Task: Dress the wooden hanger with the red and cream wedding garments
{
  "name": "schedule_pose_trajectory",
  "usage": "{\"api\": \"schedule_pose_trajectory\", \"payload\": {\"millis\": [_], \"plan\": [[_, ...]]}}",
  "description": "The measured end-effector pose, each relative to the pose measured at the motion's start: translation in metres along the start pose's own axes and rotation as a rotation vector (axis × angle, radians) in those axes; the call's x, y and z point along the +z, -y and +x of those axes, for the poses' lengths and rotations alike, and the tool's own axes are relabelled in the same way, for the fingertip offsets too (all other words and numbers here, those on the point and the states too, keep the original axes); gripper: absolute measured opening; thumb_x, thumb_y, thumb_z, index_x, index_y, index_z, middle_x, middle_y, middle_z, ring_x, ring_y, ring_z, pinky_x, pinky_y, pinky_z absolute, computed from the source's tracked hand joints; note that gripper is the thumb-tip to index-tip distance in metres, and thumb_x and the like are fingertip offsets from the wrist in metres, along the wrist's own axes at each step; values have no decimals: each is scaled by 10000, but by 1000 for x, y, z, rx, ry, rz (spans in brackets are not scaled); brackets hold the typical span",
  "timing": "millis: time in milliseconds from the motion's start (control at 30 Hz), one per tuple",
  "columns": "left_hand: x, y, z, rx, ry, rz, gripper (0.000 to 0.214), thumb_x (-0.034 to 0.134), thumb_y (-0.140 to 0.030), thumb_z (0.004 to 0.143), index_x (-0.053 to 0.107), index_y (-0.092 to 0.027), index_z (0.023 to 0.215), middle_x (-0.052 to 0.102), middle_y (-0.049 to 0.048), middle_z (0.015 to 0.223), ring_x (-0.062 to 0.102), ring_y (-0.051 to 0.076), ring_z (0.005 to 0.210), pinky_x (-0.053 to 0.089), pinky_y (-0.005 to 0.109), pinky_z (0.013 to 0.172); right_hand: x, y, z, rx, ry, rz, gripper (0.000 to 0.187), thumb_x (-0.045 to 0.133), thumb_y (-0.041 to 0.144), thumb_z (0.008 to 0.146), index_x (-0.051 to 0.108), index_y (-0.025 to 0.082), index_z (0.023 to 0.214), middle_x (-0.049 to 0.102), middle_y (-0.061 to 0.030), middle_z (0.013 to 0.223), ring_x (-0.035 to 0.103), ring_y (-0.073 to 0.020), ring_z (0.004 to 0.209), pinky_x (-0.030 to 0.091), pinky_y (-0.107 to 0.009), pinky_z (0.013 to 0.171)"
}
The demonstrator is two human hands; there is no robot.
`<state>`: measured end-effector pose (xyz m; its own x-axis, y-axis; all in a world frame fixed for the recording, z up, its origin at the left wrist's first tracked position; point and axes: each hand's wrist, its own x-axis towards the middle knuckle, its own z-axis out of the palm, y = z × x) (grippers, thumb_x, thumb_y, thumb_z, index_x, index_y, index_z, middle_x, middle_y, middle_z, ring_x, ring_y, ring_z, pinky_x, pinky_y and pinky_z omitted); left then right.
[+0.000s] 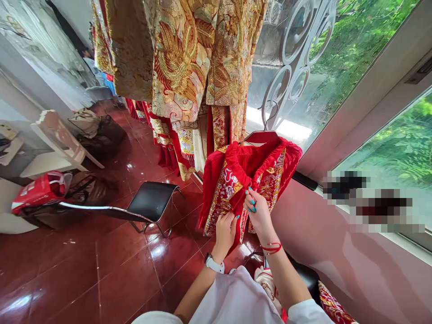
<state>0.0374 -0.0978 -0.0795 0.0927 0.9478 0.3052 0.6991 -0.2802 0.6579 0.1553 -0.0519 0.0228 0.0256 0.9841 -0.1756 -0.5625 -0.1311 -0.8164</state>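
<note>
Hands at the front edge of a red embroidered jacket (pixel 249 180) on a hanger (pixel 261 135) by the window (pixel 337 54): left hand (pixel 225 231) pinching the hem, right hand (pixel 258 211) fingers closed on the trim. Black stool (pixel 151 200) just left, gold robes (pixel 189 58) hanging above. Jacket's lower edge hidden behind the hands; blurred patch on the sill unreadable.

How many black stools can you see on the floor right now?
1 fully seen: a black stool left of the red jacket that both hands, left hand and right hand, grip. A dark seat edge beside the right forearm may be another.
</note>
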Motion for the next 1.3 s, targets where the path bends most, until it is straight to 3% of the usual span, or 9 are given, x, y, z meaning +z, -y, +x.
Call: {"api": "schedule_pose_trajectory", "payload": {"millis": [200,400,567,700,867,1033,1100,1200,1300], "plan": [[-6,7,-12,-62,14,-61,216,446,-182,966,633,-210,863,692,64,862,641,229,826,482,355,782,-1,-17,-19,-77,-76,-129,397,737,473,685,451,220,576,329,82,459,204,-61,426,183,-251,416],[-33,-24,19,20,-181,-239,270,478,-262,981,566,-216,1232,649,83,1045,630,200,922,507,326,841,-4,-22,-28,-145,-86,-239,433,751,537,710,486,212,606,351,65,515,254,-83,494,213,-256,472],[-43,-34,48,114,-58,-163,191,438,-216,992,629,-209,1001,649,75,1003,632,212,928,501,344,860,-5,-23,-29,-161,-74,-282,470,741,592,719,482,213,616,339,63,520,246,-85,494,201,-252,462],[-30,-29,46,45,-74,-193,249,502,-161,930,594,-212,1156,634,103,1159,637,241,1049,511,361,904,-6,-21,-30,-149,-31,-332,467,729,601,734,505,208,619,352,58,529,261,-83,498,211,-247,466],[-31,-28,42,-1,-126,-441,186,428,-251,975,601,-209,921,634,57,927,628,198,882,508,314,838,-11,-21,-27,-49,-1,-250,469,753,601,696,497,212,644,301,86,507,184,-65,469,145,-234,441],[-38,-15,26,-268,-363,-587,326,371,-433,1002,492,-218,790,488,-21,658,485,137,602,428,238,580,-14,-27,-22,18,16,-120,508,756,581,694,392,234,616,260,101,471,157,-63,443,173,-235,425],[-34,-13,22,-236,-256,-551,300,406,-420,986,504,-217,787,553,-5,696,537,146,654,458,242,622,-13,-27,-21,19,31,-103,497,748,572,710,394,235,620,265,99,471,170,-66,441,188,-238,430],[-24,-16,27,-75,-11,-484,148,509,-318,942,600,-202,945,703,58,949,662,191,883,521,288,814,-12,-24,-21,3,16,-109,508,772,563,677,401,226,596,287,97,464,175,-56,438,169,-237,433],[-14,-21,40,-33,20,-281,164,563,-227,913,633,-194,1057,736,97,1048,700,229,949,531,324,831,-13,-23,-22,10,22,-129,497,783,548,672,422,218,585,293,99,451,161,-48,428,142,-235,433]]}}
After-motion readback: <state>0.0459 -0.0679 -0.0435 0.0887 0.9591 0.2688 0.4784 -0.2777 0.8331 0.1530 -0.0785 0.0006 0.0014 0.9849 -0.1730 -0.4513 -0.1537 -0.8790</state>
